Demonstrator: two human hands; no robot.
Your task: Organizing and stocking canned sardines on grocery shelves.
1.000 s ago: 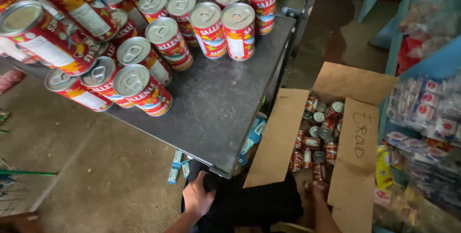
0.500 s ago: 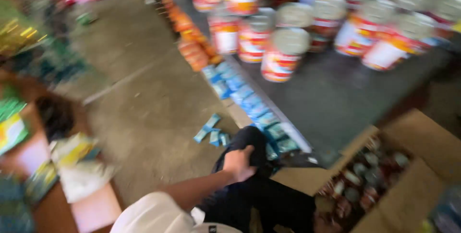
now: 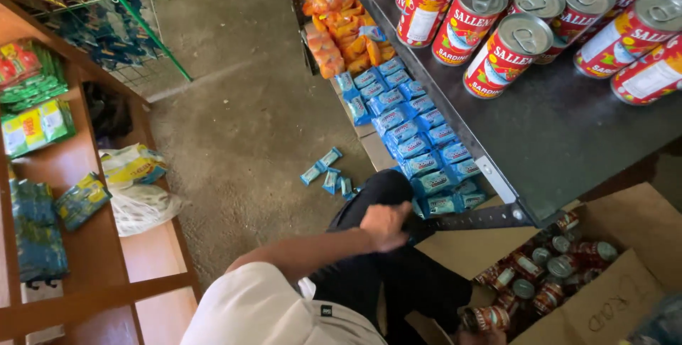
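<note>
My left hand [image 3: 384, 225] rests with curled fingers on my knee in black trousers [image 3: 398, 274] and holds nothing. Just right of it is the front corner of a dark grey metal shelf [image 3: 561, 146] that carries several red tins with ring-pull lids [image 3: 506, 54]. Below that corner stands an open cardboard box [image 3: 618, 302] with several more red tins [image 3: 550, 267] inside. At the bottom edge, beside one tin [image 3: 484, 316], only a sliver of my right hand [image 3: 497, 336] shows, and its grip is hidden.
Blue packets [image 3: 419, 139] fill a lower shelf under the tins, with orange snack bags [image 3: 341, 25] behind them. A few blue packets [image 3: 328, 174] lie on the concrete floor. Wooden shelves [image 3: 92, 274] with green packets stand at left, next to plastic bags [image 3: 135, 189].
The view has swung left and steadied, so the floor and the wooden shelves now show. My left hand stays on my knee. The box has slid to the lower right of the view.
</note>
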